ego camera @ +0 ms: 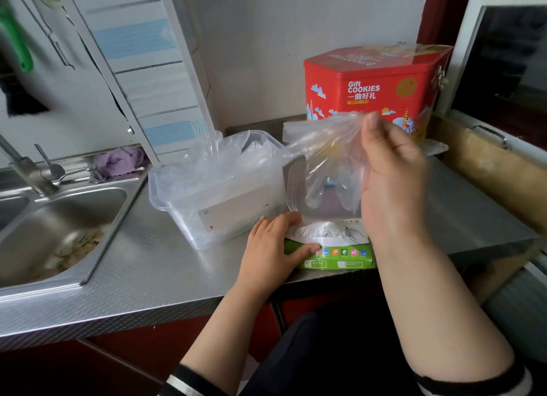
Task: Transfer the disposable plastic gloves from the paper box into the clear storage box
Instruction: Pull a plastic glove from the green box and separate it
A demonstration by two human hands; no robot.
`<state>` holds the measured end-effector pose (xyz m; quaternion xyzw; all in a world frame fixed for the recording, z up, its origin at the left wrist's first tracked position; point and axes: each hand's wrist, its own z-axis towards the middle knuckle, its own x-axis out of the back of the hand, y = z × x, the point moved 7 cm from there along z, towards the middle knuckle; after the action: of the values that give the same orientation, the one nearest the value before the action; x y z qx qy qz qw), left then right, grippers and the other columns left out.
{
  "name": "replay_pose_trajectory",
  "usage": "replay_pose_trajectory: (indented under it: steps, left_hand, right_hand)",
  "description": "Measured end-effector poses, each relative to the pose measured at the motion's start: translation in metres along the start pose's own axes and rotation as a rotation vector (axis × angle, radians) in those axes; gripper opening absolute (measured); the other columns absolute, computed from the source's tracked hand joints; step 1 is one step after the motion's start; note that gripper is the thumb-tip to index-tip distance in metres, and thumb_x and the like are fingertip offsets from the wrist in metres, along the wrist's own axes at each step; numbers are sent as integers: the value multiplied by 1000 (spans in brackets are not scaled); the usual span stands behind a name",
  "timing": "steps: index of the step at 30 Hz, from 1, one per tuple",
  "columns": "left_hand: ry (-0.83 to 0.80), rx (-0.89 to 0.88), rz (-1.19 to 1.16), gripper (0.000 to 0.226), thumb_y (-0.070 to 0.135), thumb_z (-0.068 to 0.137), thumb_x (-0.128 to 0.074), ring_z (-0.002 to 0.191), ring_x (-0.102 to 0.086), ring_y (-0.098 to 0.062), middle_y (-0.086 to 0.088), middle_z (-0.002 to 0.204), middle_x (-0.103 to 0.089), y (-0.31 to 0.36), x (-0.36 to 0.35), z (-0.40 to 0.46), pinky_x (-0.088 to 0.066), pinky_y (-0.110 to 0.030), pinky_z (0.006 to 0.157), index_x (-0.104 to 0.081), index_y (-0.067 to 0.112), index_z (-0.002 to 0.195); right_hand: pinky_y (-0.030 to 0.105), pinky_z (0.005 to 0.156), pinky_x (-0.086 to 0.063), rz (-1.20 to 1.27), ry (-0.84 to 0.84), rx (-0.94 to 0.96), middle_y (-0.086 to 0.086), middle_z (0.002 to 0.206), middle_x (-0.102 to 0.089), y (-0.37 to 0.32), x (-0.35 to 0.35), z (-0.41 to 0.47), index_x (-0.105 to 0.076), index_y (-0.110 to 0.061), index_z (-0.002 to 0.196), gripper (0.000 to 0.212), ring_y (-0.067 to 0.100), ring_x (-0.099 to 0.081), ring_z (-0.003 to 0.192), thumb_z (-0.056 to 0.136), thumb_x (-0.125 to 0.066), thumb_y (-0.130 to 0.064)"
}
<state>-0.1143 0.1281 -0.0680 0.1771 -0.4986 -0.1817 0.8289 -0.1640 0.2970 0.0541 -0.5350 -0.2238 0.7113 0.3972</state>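
Head view: right hand (393,170) pinches a glove (325,147) above the paper box (334,253).
Left hand (275,244), fingers spread, steadies that box; lift clear, then lower into the clear storage box (213,188) beside it.

storage box (219,185) top open, tin (370,87) behind (rt)

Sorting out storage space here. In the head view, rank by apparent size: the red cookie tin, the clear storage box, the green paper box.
1. Red cookie tin and clear storage box: look alike, tin stands farther back, so unsure.
2. Green paper box: smallest, partly hidden.
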Motion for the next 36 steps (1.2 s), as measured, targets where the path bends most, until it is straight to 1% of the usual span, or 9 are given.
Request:
replay_pose_trajectory:
  steps: [3, 6, 8, 11, 15, 22, 29, 32, 36]
  left_hand:
    - [48, 16, -104, 59, 62, 79, -55, 115, -48, 1, 22, 123, -56, 3, 7, -2, -35, -19, 102, -57, 25, 125]
    - [261, 105, -295, 31, 50, 89, -46, 98, -60, 2, 22, 101, -67, 6, 39, -7, -47, -24, 84, -65, 28, 101]
    - [282, 182, -566, 42, 52, 94, -39, 84, -66, -6, 9, 87, -72, 14, 60, -1, -48, -23, 75, -68, 23, 87]
    - [5, 309, -1001, 90, 79, 79, -14, 82, -70, -22, -10, 88, -75, 36, 76, 22, -51, -29, 72, -73, 11, 88]
    - [-299, 437, -1309, 100, 78, 62, -17, 90, -72, -27, -17, 98, -73, 53, 89, 41, -59, -33, 76, -77, 5, 93]
    - [-117, 218, -883, 17, 29, 83, -64, 57, -59, -9, -3, 86, -75, 46, 116, 71, -45, -18, 53, -70, 14, 79]
    - [253, -87, -641, 10, 8, 94, -60, 37, -40, -9, 7, 81, -75, 55, 176, 84, -33, -15, 40, -67, 15, 91]
    - [429, 45, -493, 10, 9, 95, -60, 37, -42, -2, 6, 83, -73, 16, 195, 85, -34, -18, 38, -65, 14, 101]
    - [458, 335, -103, 34, 25, 95, -58, 63, -61, -10, 12, 85, -72, -50, 197, 83, -49, -31, 65, -52, 23, 127]
  right_hand:
    - [31, 93, -50, 37, -1, 50, -7, 88, -72, -5, 3, -5, -74, -18, 88, 11, 11, -62, 93, 87, -65, -24]
    - [34, 96, -49, -14, -22, 104, -7, 96, -73, -5, 7, -15, -78, -27, 87, 14, 13, -64, 102, 83, -65, -33]
    - [27, 94, -48, -104, -77, 155, -12, 98, -73, -7, 4, -20, -77, -34, 89, 16, 8, -65, 103, 85, -62, -35]
    - [17, 90, -46, -242, -212, 254, -20, 100, -72, -10, -6, -28, -73, -33, 98, 20, 0, -64, 102, 92, -55, -25]
    - [31, 95, -49, -477, -444, 496, 0, 110, -70, -4, -18, -44, -68, -5, 107, 19, 14, -64, 108, 94, -56, -11]
    - [37, 90, -53, -832, -524, 802, 6, 117, -68, 13, -22, -54, -71, -6, 108, 23, 20, -65, 106, 91, -62, -17]
    - [46, 106, -42, -980, -385, 997, 13, 135, -56, 37, -61, -53, -58, 0, 127, 34, 29, -50, 130, 93, -55, 3]
    - [49, 111, -33, -1098, -513, 917, 11, 144, -48, 64, -93, -44, -53, -8, 136, 41, 30, -40, 137, 95, -47, -4]
    - [49, 115, -24, -1294, -787, 584, 5, 148, -44, 100, -139, -21, -54, -21, 136, 47, 27, -36, 140, 94, -33, -27]
